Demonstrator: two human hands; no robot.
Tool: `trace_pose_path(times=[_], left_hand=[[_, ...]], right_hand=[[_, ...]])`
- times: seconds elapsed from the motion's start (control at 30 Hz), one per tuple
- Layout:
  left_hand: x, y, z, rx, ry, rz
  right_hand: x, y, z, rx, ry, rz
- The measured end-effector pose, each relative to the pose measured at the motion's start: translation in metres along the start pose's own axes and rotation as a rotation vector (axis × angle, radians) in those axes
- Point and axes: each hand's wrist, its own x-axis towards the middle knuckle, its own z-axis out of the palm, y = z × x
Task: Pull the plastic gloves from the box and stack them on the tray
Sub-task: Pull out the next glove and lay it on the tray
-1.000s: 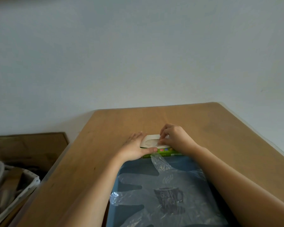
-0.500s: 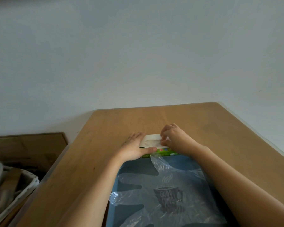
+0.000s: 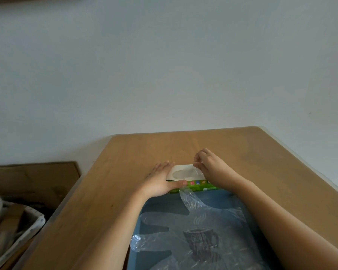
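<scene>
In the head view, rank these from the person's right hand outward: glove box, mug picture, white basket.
1. glove box, directly under the right hand.
2. mug picture, on the tray, nearer the camera.
3. white basket, far left, off the table.

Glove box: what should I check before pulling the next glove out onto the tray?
1. Box steadied by left hand against its left side: ok.
2. Right hand pinching next glove at the opening: ok.
3. Only one glove in the pinch: cannot tell.
4. Tray directly in front of box: ok.
5. Stacked gloves lying flat: not ok, one crumpled end lifts against the box front.
</scene>
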Motion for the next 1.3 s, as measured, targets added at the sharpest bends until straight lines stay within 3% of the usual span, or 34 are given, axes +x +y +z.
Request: trace_pose_path(times=[0.2, 0.43, 0.6, 0.73, 0.83, 0.97, 1.1, 1.2, 1.3], left_hand=[[0.002, -0.002, 0.001, 0.043, -0.018, -0.007], [0.003, -0.003, 0.003, 0.057, -0.015, -0.015], [-0.002, -0.001, -0.005, -0.115, -0.005, -0.004], [-0.033, 0.024, -0.044, -0.618, 0.12, 0.142], [-0.062, 0.046, -0.066, -0.999, 0.027, 0.31], [-0.087, 0.072, -0.062, -1.093, -0.13, 0.301], [-0.103, 0.088, -0.049, -1.208, 0.036, 0.248], [-0.109, 0.091, -0.052, -1.357, 0.076, 0.179], [-0.116, 0.094, -0.062, -1.141, 0.178, 0.101]], right_hand=[[-0.006, -0.005, -0.008, 0.064, 0.022, -0.091], [-0.01, -0.006, -0.028, 0.287, 0.182, 0.036], [-0.018, -0.035, -0.071, 0.527, 0.303, 0.001], [-0.033, -0.051, -0.094, 0.633, 0.268, -0.036], [-0.046, -0.061, -0.097, 0.906, 0.247, -0.012], [-0.068, -0.07, -0.105, 1.262, 0.121, 0.005], [-0.09, -0.071, -0.109, 1.333, 0.071, 0.122], [-0.109, -0.069, -0.108, 1.214, -0.046, 0.306], [-0.126, -0.063, -0.11, 0.946, -0.239, 0.449]])
